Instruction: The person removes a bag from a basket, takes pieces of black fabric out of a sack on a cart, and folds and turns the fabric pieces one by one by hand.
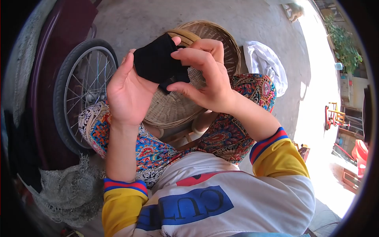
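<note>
A small black cloth piece [156, 59] is held up between my two hands, above a round wicker basket. My left hand [132, 91] supports it from below, palm up, with the cloth lying across the fingers and the thumb at its left edge. At the cloth's right side, my right hand [209, 75] has its thumb and index finger bent around the edge. The cloth hides most of my left fingers. Beneath my hands is the shallow woven basket [169, 106].
Behind stands another wicker basket [227, 37]. A white cloth [266, 65] lies on the floor at the right. On the left are a spoked wheel [63, 87] and a grey woven sack [71, 193]. A red chair [359, 154] is far right.
</note>
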A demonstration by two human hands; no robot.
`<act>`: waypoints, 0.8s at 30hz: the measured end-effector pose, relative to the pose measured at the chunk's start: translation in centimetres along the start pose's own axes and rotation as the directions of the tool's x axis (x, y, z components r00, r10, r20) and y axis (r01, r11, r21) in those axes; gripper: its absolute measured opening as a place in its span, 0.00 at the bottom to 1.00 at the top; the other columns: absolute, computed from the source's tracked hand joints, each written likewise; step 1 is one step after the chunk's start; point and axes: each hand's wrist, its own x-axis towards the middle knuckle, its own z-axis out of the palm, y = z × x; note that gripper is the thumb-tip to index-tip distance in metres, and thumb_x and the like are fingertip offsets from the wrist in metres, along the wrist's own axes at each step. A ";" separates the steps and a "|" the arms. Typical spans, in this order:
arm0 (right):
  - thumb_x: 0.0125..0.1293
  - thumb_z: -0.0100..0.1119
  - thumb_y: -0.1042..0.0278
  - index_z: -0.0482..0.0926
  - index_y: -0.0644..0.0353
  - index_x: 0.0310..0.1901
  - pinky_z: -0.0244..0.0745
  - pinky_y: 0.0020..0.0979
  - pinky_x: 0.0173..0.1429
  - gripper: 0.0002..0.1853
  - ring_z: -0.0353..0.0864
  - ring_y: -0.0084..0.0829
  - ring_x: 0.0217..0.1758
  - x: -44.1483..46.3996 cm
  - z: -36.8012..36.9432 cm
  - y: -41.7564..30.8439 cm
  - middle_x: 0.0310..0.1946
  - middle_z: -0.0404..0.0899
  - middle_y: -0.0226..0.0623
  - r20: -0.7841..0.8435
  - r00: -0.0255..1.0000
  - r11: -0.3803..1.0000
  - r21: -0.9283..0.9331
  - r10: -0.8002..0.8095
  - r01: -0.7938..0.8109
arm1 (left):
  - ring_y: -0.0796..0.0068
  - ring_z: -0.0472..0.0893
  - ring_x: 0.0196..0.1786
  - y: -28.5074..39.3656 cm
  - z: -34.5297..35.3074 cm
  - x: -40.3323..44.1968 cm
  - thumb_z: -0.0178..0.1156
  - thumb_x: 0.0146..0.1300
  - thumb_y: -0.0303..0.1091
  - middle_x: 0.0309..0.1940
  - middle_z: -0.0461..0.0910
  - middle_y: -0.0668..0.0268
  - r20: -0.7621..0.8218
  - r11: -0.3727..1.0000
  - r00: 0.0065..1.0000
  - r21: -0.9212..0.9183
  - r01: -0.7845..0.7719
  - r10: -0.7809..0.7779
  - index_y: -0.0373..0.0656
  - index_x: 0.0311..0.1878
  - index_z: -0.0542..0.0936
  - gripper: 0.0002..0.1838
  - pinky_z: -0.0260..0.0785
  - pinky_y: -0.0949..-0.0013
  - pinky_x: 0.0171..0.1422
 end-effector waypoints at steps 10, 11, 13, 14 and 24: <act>0.46 0.74 0.49 0.76 0.61 0.41 0.51 0.46 0.66 0.28 0.60 0.43 0.69 -0.7 1.5 1.2 0.39 0.78 0.32 -0.055 0.912 0.883 0.277 0.407 -0.378 | 0.60 0.63 0.70 -1.6 0.0 0.4 0.43 0.71 0.41 0.68 0.60 0.50 0.066 0.997 0.995 0.014 -0.077 0.076 0.43 0.58 0.68 0.18 0.54 0.56 0.72; 0.49 0.73 0.56 0.78 0.62 0.38 0.52 0.45 0.67 0.22 0.58 0.44 0.70 -0.5 1.1 1.1 0.36 0.79 0.31 -0.020 0.944 0.925 0.205 0.330 -0.319 | 0.60 0.63 0.70 -2.1 -0.3 0.3 0.43 0.71 0.41 0.68 0.60 0.50 0.069 0.997 0.995 0.016 -0.079 0.077 0.43 0.58 0.68 0.18 0.54 0.56 0.72; 0.51 0.73 0.63 0.79 0.64 0.36 0.52 0.44 0.68 0.16 0.56 0.45 0.70 -0.1 0.2 0.4 0.34 0.79 0.31 0.019 0.968 0.958 0.135 0.252 -0.252 | 0.59 0.61 0.70 -3.2 -0.7 0.0 0.43 0.71 0.41 0.68 0.60 0.50 -0.005 0.997 0.998 -0.044 0.070 -0.070 0.43 0.58 0.67 0.18 0.54 0.57 0.73; 0.50 0.72 0.64 0.79 0.62 0.31 0.52 0.46 0.66 0.13 0.56 0.48 0.70 0.1 -0.2 -0.1 0.34 0.78 0.31 0.013 0.981 0.979 0.047 0.196 -0.196 | 0.57 0.61 0.71 -3.5 -0.5 0.0 0.44 0.70 0.41 0.69 0.59 0.49 -0.042 0.992 0.992 -0.055 0.118 -0.120 0.47 0.55 0.69 0.15 0.55 0.56 0.72; 0.60 0.56 0.39 0.78 0.61 0.28 0.42 0.52 0.64 0.27 0.56 0.53 0.71 0.9 -1.2 -0.6 0.29 0.75 0.35 0.304 0.952 0.997 -0.082 0.020 0.005 | 0.48 0.70 0.63 0.5 -2.1 0.0 0.43 0.72 0.45 0.63 0.64 0.39 0.089 0.934 0.995 -0.357 -0.002 0.036 0.47 0.52 0.71 0.15 0.62 0.49 0.67</act>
